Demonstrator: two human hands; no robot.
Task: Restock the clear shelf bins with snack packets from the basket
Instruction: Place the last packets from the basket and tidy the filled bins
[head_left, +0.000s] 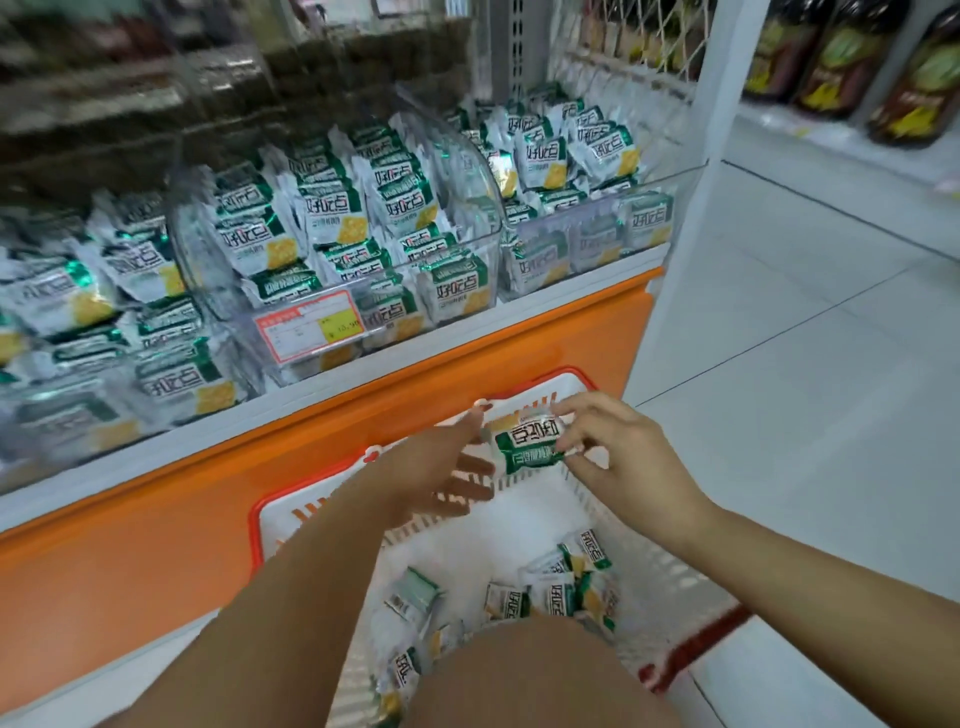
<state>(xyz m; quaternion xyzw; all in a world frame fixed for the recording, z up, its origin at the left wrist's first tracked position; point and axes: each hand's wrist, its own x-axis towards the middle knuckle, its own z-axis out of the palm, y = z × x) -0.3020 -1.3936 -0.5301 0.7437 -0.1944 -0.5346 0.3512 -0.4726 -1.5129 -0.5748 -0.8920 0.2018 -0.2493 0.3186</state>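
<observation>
Nearest, low in the white, red-rimmed basket (270, 514): a small heap of loose packets (550, 592) at the near end, partly hidden behind a bare knee (519, 675). Over the far end, held in the air: one green-and-white snack packet (524, 447), pinched at its right edge between thumb and fingers of the right hand (623, 457). Left hand (441, 467) just beside it, fingers spread and blurred, gripping nothing.

Likely weak spot: a thin edge pinch on glossy film, easy to lose in a handover, with a drop back into the basket or out onto the tiled floor (779, 364). Further up, a second risk: middle clear bin (218, 270) and right bin (597, 234) already heaped near their rims, enough to send one more packet sliding off the pile or over the front lip.

Readable: 好吃点 in bold outlined characters on the packets, upside down on the held one; smaller line beneath too blurred. On the middle bin's front, a red-framed price tag (309, 325) with a yellow patch, seemingly ¥10.90. Far right, dark bottles (831, 62), labels illegible.
</observation>
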